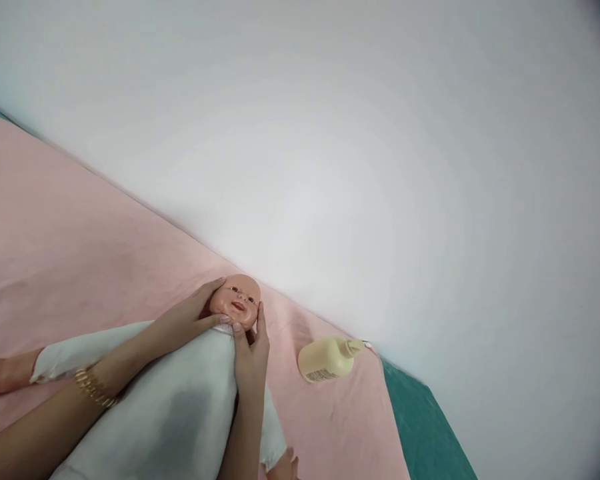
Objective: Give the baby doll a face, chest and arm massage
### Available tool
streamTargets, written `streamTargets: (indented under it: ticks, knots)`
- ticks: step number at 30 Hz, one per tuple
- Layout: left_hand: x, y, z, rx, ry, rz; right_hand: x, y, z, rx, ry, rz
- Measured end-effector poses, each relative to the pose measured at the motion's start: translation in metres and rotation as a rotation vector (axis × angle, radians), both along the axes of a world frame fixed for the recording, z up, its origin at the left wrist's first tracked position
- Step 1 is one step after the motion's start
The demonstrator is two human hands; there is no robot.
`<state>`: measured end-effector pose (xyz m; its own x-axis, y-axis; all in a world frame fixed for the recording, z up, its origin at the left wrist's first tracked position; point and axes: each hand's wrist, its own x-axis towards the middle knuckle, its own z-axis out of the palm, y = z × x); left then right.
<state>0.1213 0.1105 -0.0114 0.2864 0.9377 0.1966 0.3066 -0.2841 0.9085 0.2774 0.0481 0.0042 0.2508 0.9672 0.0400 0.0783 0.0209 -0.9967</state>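
A baby doll in a white long-sleeved outfit lies on its back on a pink sheet, its arms spread out to both sides. My left hand cups one side of the doll's head, thumb near the chin and fingers partly behind the head. On the opposite side my right hand holds the cheek and jaw, with its thumb by the neckline. Between them the head is held face up. A gold bracelet circles my left wrist. The doll's legs are out of view.
Right of the doll, a pale yellow pump bottle rests on the pink sheet. A white wall borders the sheet just beyond the doll's head. Green surface shows past the sheet's right edge.
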Motion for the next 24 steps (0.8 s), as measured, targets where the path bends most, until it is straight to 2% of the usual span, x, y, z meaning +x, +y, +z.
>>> streamTargets:
  ticks: [4,15,24]
  knots:
    - [-0.001,-0.001,0.003,-0.018,0.013,-0.034,0.004,-0.002,0.001,0.014,0.008,0.029]
    - [-0.002,0.002,-0.005,-0.008,-0.038,-0.107,0.007,-0.005,0.005,-0.022,-0.037,0.03]
    - [-0.001,0.004,-0.01,-0.053,-0.079,-0.079,-0.004,0.001,-0.001,0.03,-0.045,-0.024]
